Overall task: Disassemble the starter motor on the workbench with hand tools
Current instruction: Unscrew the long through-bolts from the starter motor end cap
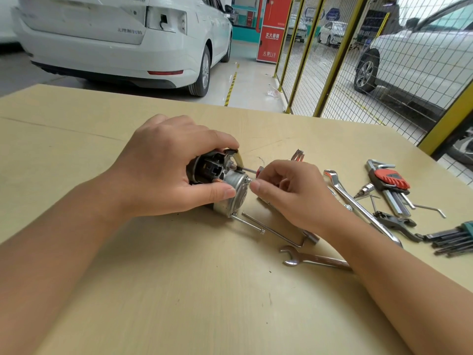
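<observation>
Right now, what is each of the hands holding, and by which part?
The left hand grips the starter motor around its black end and body. The right hand holds a small screwdriver by its red handle, shaft toward the motor.

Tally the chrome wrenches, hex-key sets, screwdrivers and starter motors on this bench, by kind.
chrome wrench: 2, a long one and a short open-ended one
hex-key set: 2, one in a red holder, one in a green holder
screwdriver: 1, held by the right hand
starter motor: 1, gripped by the left hand
Total: 6
</observation>
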